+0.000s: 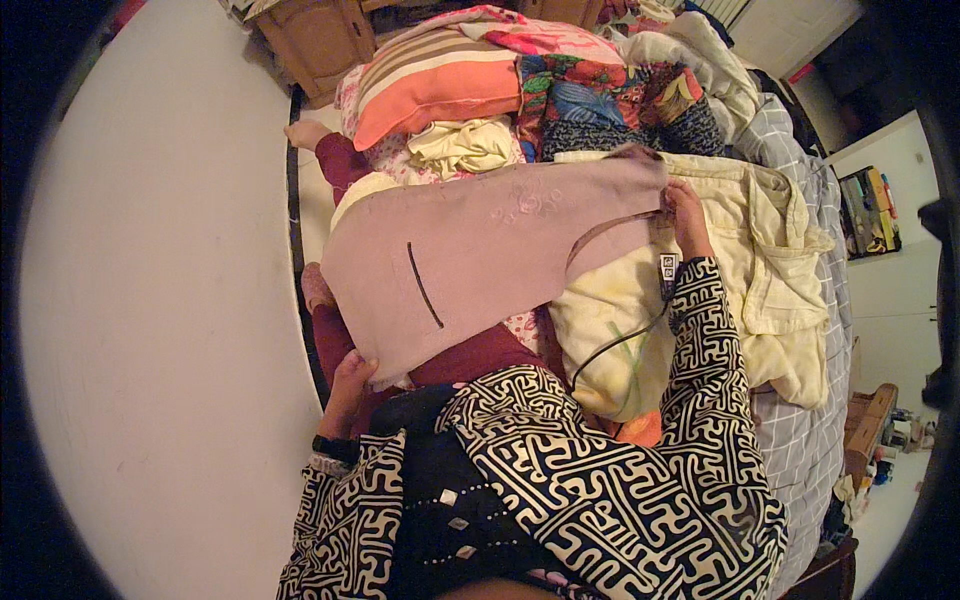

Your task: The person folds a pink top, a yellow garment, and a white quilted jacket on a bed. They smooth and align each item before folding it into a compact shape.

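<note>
Much of what lies under the mauve cloth (470, 250) is covered by it, and the fingers of the left hand (352, 380) tucked beneath its near corner are out of sight; only the thumb shows on top. The right hand (685, 215) has its grip closed on the cloth's far right end, though its fingertips are hard to make out. Both grips pinch the cloth, which spans the space above the maroon-clad legs, a narrow dark strip crossing its face. A black cord (612, 347) runs beside the patterned right sleeve, near a small label (669, 267); I cannot tell what either belongs to.

The person sits on a bed with a grey checked sheet (785, 440). A pale yellow blanket (745, 300) lies on the right, with a striped orange pillow (440, 100) and multicoloured fabric (590, 105) beyond the cloth. A plain white surface fills the left, and the dark fisheye rim cuts off the room.

The wooden cabinet (310, 45) at the top has its doors closed, hiding its contents. At right, a white cabinet (895, 300) has an opening holding small colourful objects (870, 215), too small to identify.
</note>
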Motion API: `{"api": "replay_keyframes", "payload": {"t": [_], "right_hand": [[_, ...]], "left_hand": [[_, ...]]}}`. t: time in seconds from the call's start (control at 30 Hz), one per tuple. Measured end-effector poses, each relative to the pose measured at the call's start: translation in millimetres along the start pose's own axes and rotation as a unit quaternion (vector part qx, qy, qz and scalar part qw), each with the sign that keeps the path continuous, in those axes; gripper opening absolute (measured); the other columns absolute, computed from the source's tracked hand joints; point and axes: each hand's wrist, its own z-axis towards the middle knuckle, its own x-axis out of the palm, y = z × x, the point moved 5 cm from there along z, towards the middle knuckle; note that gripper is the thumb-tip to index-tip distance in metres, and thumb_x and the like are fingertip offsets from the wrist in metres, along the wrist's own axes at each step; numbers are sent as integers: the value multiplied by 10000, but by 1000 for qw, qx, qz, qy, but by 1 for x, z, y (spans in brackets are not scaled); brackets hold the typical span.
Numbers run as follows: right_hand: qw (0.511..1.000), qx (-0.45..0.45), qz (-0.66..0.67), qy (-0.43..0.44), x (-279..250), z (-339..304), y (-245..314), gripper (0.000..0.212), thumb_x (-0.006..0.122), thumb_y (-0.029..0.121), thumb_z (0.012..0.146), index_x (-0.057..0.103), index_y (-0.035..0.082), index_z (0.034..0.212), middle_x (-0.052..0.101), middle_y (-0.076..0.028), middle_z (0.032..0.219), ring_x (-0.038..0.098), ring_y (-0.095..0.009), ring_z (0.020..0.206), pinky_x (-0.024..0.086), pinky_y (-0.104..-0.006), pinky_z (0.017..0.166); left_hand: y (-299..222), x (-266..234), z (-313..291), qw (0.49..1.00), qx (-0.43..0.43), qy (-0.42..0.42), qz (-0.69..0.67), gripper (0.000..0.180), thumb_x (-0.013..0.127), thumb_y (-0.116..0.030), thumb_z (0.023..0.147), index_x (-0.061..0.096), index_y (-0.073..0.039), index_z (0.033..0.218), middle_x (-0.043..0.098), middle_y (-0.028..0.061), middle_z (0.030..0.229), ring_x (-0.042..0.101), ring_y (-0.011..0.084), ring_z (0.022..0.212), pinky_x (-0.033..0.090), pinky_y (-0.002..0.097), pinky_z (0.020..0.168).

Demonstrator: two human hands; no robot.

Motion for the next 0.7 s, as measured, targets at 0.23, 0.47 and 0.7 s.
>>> {"api": "replay_keyframes", "payload": {"t": [0.23, 0.47, 0.7], "right_hand": [[996, -34, -57, 55, 28, -27, -4, 375, 623, 188, 917, 569, 28, 1251, 642, -6, 969, 577, -80, 784, 464, -212, 651], [990, 20, -140, -18, 12, -17, -15, 360, 678, 297, 881, 600, 35, 1116, 631, -40, 843, 555, -96, 626, 425, -222, 503], [972, 115, -205, -2, 19, -34, -11, 364, 691, 394, 866, 606, 47, 937, 546, -1, 641, 488, -97, 474, 355, -249, 396]], "left_hand": [[-9, -23, -5, 991, 70, -105, 48, 478, 615, -88, 893, 419, -19, 1323, 609, 147, 1164, 622, 227, 1009, 530, 367, 868], [-14, -16, -23, 995, 62, -77, 26, 536, 645, -104, 873, 385, -106, 1343, 586, 137, 1193, 602, 243, 1052, 544, 365, 853], [-17, -12, -40, 998, 7, -64, -27, 359, 628, -132, 914, 470, -96, 1234, 613, 117, 1142, 634, 217, 992, 554, 342, 822]]}}
